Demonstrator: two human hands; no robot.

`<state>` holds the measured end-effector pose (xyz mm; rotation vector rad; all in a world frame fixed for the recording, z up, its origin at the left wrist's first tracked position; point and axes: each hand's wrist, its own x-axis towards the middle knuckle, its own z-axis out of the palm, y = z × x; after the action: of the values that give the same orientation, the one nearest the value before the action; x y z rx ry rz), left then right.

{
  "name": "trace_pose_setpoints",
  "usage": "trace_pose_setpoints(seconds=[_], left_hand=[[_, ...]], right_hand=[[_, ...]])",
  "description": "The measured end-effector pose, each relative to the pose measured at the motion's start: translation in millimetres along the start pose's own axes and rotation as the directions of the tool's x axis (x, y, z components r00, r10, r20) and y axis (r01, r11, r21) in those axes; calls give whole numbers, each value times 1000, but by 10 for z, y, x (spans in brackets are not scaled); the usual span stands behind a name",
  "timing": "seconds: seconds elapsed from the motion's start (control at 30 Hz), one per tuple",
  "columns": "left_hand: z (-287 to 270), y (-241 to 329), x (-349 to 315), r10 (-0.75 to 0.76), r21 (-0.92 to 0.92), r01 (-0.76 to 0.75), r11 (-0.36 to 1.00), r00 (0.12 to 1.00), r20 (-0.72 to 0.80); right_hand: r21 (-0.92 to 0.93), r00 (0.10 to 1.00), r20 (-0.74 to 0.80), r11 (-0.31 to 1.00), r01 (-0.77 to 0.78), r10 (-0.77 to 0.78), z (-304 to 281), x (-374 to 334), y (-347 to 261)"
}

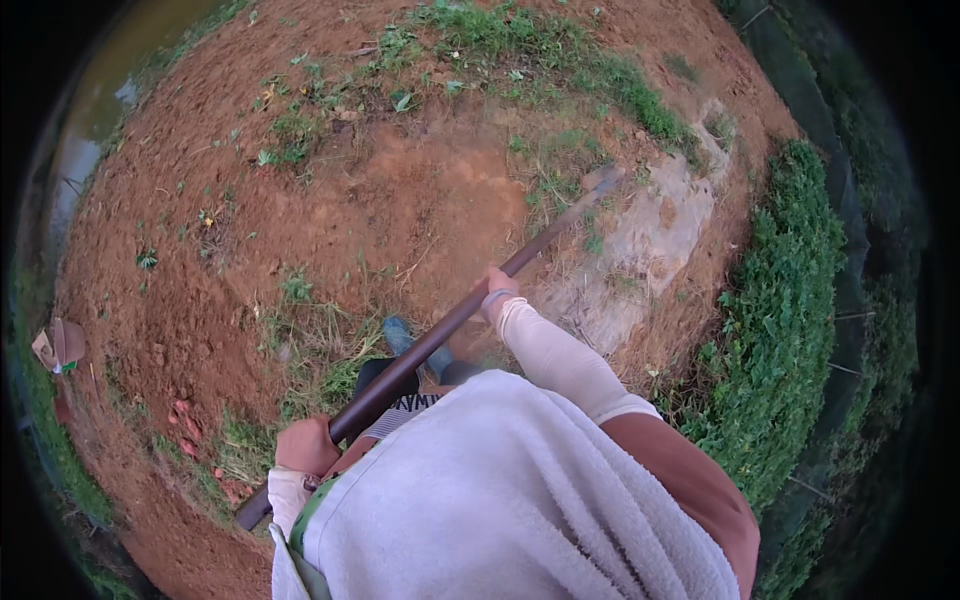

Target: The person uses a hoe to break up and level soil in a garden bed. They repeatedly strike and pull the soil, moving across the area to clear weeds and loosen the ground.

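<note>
A hoe [455,318] with a long dark brown handle runs slantwise from the lower left to the upper right. My left hand [308,447] is wrapped round the handle near its lower end, and the butt sticks out below it. Further up, my right hand [500,288] grips the same handle with the arm stretched forward. The greyish head at the far end is blurred and lies over a pale patch of earth [655,235]. A light sleeve covers my right forearm. Below the handle a blue-green boot [398,334] shows on the ground.
Reddish soil [430,190] slopes around me, with weeds [530,40] at the top and dry grass near my feet. Dense green plants [780,300] and dark netting line the right. Water [80,160] shows at upper left, a brown container [68,342] at far left. A pale towel [470,480] hangs over me.
</note>
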<state>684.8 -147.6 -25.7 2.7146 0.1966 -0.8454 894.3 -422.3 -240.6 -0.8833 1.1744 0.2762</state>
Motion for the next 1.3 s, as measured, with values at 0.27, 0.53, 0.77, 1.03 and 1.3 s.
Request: trace_pose_setpoints(seconds=[0.27, 0.53, 0.77, 1.03, 1.3], left_hand=[[-497, -599, -51, 86, 255, -71, 964, 995, -48], [-1285, -613, 419, 194, 328, -152, 932, 976, -96], [-1657, -509, 570, 232, 411, -194, 891, 972, -42], [-1993, -322, 724, 284, 434, -190, 880, 945, -162], [-2561, 228, 964, 167, 502, 14, 865, 935, -313]], right_hand=[[63, 976, 84, 977, -206, 200, 219, -396, 409], [113, 981, 133, 982, -154, 139, 783, -252, 149], [109, 973, 140, 974, -197, 181, 989, -337, -69], [104, 978, 161, 983, -150, 132, 1041, 20, -425], [94, 986, 130, 989, -114, 101, 1058, 935, -1201]])
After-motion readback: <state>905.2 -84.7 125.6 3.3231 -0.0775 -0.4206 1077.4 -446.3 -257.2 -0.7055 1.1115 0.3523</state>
